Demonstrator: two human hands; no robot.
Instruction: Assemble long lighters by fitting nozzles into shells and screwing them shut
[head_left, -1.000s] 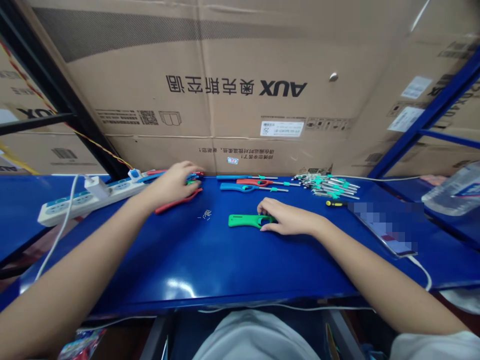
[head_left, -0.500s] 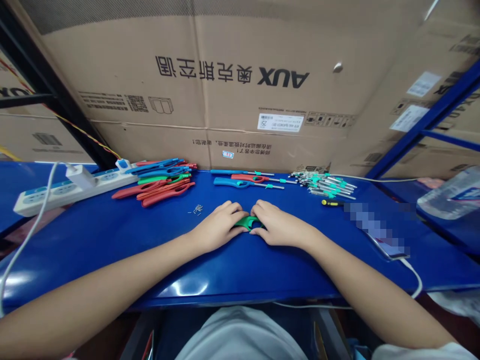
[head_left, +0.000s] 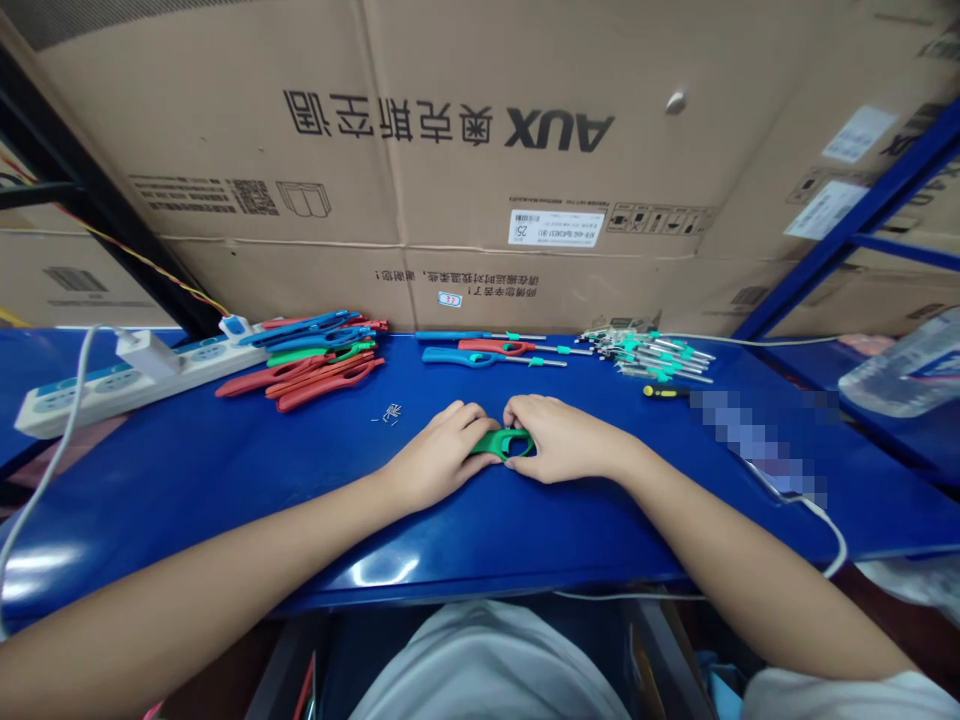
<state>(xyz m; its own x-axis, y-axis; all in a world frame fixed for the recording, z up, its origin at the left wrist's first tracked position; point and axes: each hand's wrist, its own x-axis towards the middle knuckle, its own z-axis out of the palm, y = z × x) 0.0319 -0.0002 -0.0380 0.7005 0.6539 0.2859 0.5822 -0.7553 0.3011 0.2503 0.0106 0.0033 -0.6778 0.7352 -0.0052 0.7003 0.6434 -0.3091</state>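
Over the middle of the blue table, my left hand is closed around one end of a green lighter handle. My right hand pinches the other end, where the looped trigger opening shows between both hands. My fingers hide much of the casing. Left of my hands is a small heap of tiny screws or pins. Behind them lie a blue lighter and a red lighter with metal tubes, plus another blue one at the back.
A pile of red, blue and green lighter casings lies beside a white power strip. Several metal lighter tubes with teal parts are heaped at the back right, near a yellow screwdriver and a phone. Cardboard stands behind.
My right hand has shifted slightly and more of the green handle's loop now shows between my hands. Both hands still hold the handle. The camera view has moved a little.
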